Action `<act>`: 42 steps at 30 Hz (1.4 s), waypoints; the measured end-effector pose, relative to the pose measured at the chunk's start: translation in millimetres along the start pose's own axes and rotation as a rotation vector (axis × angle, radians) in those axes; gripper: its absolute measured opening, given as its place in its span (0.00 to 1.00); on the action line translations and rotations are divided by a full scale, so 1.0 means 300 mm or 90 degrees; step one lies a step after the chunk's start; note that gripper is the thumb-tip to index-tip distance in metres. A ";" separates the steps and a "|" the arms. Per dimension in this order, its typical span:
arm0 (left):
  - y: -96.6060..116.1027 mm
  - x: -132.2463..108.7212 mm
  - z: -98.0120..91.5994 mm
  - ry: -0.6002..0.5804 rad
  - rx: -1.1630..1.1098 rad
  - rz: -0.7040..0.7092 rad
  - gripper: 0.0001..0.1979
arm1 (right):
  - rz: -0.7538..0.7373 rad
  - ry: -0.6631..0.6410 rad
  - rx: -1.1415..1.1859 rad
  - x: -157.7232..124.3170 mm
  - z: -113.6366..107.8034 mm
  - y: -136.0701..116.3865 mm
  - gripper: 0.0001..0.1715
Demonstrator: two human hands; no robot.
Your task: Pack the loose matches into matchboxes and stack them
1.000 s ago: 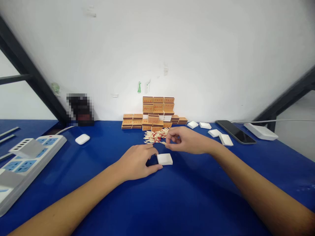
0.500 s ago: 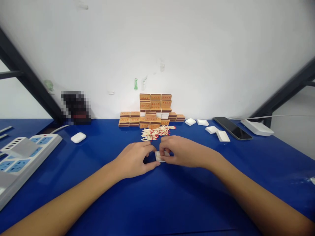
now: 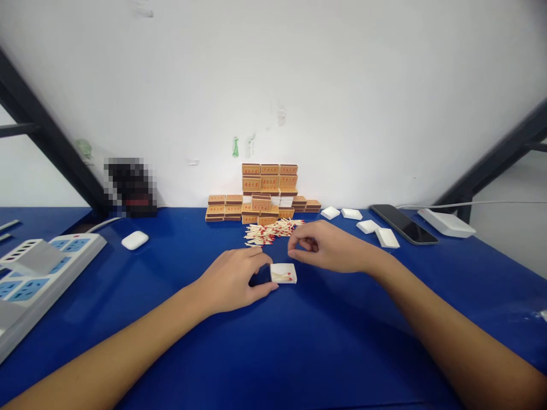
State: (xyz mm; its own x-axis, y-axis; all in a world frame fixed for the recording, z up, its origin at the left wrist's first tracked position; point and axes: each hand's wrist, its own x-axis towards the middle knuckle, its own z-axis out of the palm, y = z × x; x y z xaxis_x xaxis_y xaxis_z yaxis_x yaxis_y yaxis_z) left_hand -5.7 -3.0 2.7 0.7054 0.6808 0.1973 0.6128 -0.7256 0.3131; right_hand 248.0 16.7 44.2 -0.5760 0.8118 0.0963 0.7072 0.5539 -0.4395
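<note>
A white matchbox tray [image 3: 276, 267] lies on the blue table with a few red-tipped matches [image 3: 284, 277] at its front side. My left hand [image 3: 239, 279] steadies its left end, thumb at the near corner and a finger at the far one. Over the table behind the tray hovers my right hand [image 3: 322, 246], loosely curled, with a small gap between thumb and forefinger and nothing visible in it. Just beyond its fingertips is a heap of loose matches [image 3: 269, 230].
Matchboxes [image 3: 260, 188] are stacked against the wall. Several white trays [image 3: 387, 237] and a phone [image 3: 404, 224] lie to the right, near a white flat device [image 3: 447, 222]. On the left are a power strip [image 3: 81, 262] and a white earphone case [image 3: 135, 240].
My right hand has lifted out of the tray and moved back and slightly right, uncovering the matches inside. My left hand has stayed at the tray's left end.
</note>
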 end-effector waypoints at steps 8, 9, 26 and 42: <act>-0.004 0.002 0.003 0.018 0.053 0.037 0.13 | -0.055 -0.022 -0.027 -0.034 0.039 -0.058 0.06; -0.006 0.002 0.003 0.019 0.052 0.035 0.12 | -0.052 -0.011 -0.036 -0.036 0.041 -0.060 0.05; -0.003 0.007 0.010 0.016 0.029 -0.009 0.20 | -0.014 -0.109 0.025 -0.041 0.047 -0.055 0.07; 0.055 -0.008 0.008 -0.034 -0.021 -0.025 0.15 | -0.052 -0.009 0.003 0.216 0.102 -0.026 0.09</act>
State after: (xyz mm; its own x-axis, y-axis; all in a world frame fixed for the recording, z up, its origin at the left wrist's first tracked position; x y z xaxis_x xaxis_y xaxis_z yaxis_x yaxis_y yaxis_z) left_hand 3.5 -16.9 5.0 0.6996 0.7016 0.1351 0.6289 -0.6945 0.3496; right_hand 192.6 59.2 26.5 -0.6380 0.7607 0.1191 0.6553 0.6177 -0.4347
